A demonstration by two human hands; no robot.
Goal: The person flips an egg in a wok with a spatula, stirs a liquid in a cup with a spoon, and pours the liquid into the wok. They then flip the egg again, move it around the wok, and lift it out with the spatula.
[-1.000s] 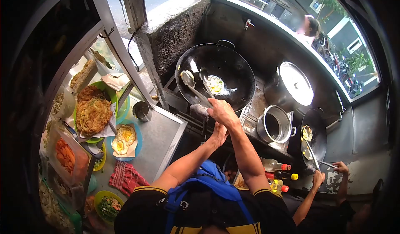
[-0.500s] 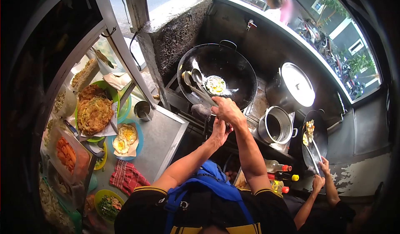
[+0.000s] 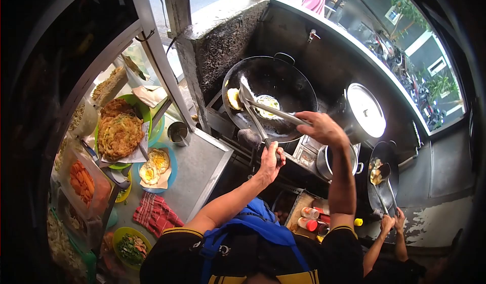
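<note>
A large black wok (image 3: 296, 86) sits in front of me with oil at its bottom. An egg (image 3: 267, 107) fries near its middle, and a browned egg (image 3: 234, 99) lies against the left side. My left hand (image 3: 272, 163) is closed round the handle of one long metal utensil (image 3: 259, 124). My right hand (image 3: 324, 130) grips the handle of a second utensil (image 3: 278, 113), reaching in from the right. The heads of the two utensils meet beside the browned egg; which one is the ladle is hard to tell.
Right of the wok stand a lidded pot (image 3: 365, 110) and an open pot (image 3: 324, 162). A co-worker's hands (image 3: 393, 222) work utensils in a smaller wok (image 3: 377, 190). Bottles (image 3: 310, 218) stand below. Left, a counter (image 3: 195, 175) bears plates of fried eggs (image 3: 154, 167) and omelettes (image 3: 120, 135).
My hands have moved apart, the right one outward to the right. The utensils now cross toward the browned egg. The co-worker's utensils have shifted, and people outside have moved left.
</note>
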